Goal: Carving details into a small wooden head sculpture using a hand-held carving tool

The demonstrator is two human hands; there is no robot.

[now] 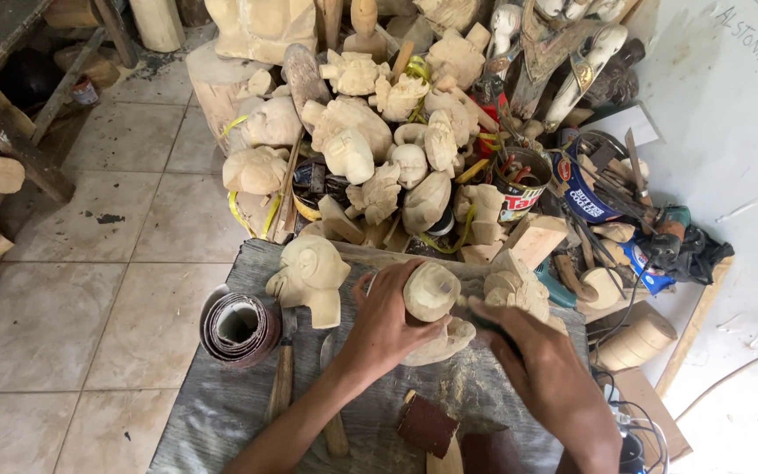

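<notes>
The left hand (385, 320) is clenched around a pale wooden carving (432, 309), a rounded head-like piece that rests at the far middle of the cloth-covered bench (212, 412); its fingers (423, 332) wrap the near side and steady the piece against the surface. The right hand (537, 364) is closed on a dark tool (487, 323), apparently a blade or a strip of abrasive, whose tip meets the carving low on its right side; the exact kind of tool cannot be told. A second, finished-looking wooden figure (309, 276) stands just left of the work, apart from it. A roll of sandpaper (239, 329) lies further left, a wooden-handled chisel (282, 379) near it, and a small dark sanding block (427, 426) sits close to the forearms. Beyond the bench a heap of unfinished carvings (370, 132) and tins of tools (519, 189) fill the floor space. Judgement on the step in hand: the work appears to be shaping or smoothing the surface. To do it well, the holding hand should keep the piece pressed firm and its fingers out of the tool's path, while strokes stay short, light, and directed away from that hand, following the curve of the wood.
</notes>
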